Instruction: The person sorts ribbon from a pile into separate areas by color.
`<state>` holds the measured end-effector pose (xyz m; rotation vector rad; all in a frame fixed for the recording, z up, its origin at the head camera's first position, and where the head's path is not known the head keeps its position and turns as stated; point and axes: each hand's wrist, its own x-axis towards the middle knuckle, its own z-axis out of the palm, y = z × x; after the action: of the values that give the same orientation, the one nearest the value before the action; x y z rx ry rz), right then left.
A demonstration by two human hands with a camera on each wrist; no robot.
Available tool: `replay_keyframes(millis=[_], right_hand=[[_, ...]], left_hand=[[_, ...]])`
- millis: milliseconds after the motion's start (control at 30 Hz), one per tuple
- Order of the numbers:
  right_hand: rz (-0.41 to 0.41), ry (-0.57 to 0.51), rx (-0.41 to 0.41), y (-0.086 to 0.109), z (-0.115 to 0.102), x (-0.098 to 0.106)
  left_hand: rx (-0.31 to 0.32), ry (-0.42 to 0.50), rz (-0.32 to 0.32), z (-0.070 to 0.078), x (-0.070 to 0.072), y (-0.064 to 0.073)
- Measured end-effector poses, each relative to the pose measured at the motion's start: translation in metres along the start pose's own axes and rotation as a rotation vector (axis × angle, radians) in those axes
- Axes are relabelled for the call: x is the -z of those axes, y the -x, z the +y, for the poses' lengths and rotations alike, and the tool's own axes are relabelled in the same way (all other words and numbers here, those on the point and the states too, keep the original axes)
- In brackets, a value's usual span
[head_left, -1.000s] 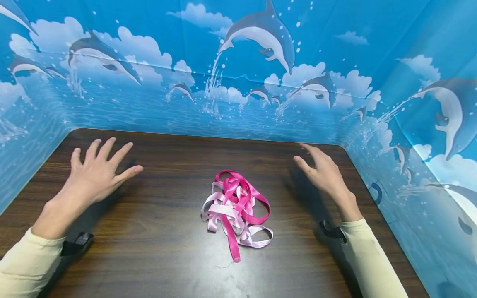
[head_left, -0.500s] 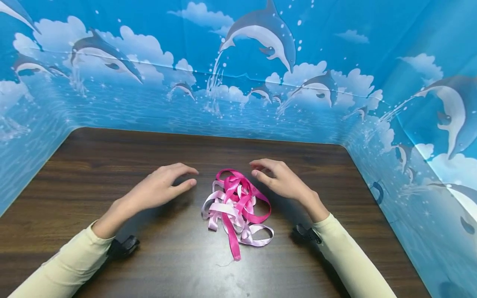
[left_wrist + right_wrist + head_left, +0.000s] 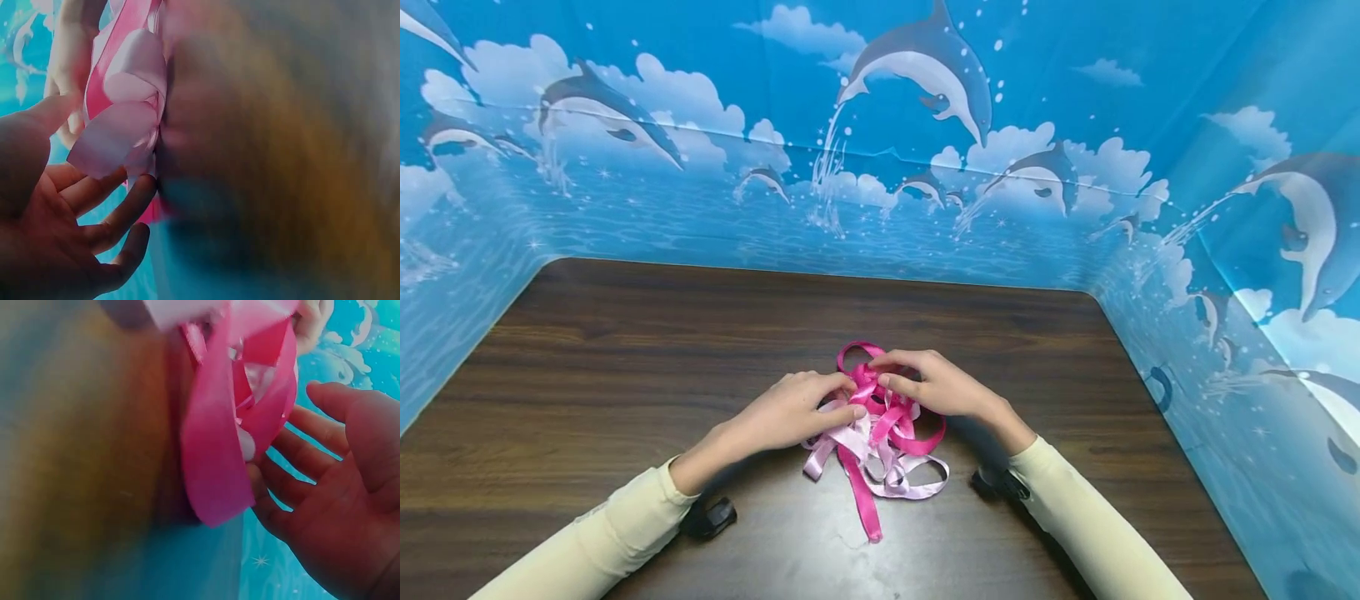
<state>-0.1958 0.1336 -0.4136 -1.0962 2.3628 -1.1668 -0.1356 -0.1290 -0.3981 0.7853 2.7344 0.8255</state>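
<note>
A tangled heap of satin ribbon lies mid-table, part hot pink ribbon [image 3: 862, 500], part pale pink ribbon [image 3: 820, 460]. My left hand [image 3: 786, 408] reaches into the heap's left side, thumb and fingers spread apart. In the left wrist view its fingertips touch under a loop of pale pink ribbon [image 3: 112, 140], the thumb standing off from them. My right hand [image 3: 943, 387] is over the heap's upper right. In the right wrist view its bent fingers lie against the back of the hot pink ribbon [image 3: 215, 450], with the thumb apart.
The dark wood-grain table [image 3: 662, 333] is walled at the back and sides by a blue dolphin-print cloth [image 3: 700, 208]. Black wrist devices [image 3: 709, 518] hang below both cuffs. A loose thread trails by the hot pink end.
Both hands have come inward from the table's sides to the ribbon heap, the left travelling farther. The heap has shifted slightly; its hot pink tail lies a little closer to me.
</note>
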Motion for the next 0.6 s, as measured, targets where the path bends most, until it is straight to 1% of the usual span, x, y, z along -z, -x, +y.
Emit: replay_keyframes(millis=[100, 200, 300, 400, 500, 600], right_hand=[[-0.018, -0.024, 0.005, 0.011, -0.002, -0.002], [-0.028, -0.040, 0.024, 0.021, -0.008, -0.006], [-0.039, -0.042, 0.031, 0.031, -0.016, -0.005], [-0.068, -0.064, 0.027, 0.040, -0.025, -0.002], [-0.099, -0.112, 0.031, 0.046, -0.035, 0.002], [-0.123, -0.168, 0.085, 0.047, -0.045, 0.005]], left_hand=[[-0.056, -0.016, -0.005, 0.007, -0.004, 0.002], [-0.101, -0.035, -0.019, 0.013, -0.005, 0.011], [-0.133, -0.015, -0.040, 0.020, -0.002, 0.018], [-0.146, 0.000, -0.050, 0.029, 0.004, 0.023], [-0.159, 0.021, -0.047, 0.040, 0.014, 0.028], [-0.183, 0.054, -0.036, 0.051, 0.026, 0.034]])
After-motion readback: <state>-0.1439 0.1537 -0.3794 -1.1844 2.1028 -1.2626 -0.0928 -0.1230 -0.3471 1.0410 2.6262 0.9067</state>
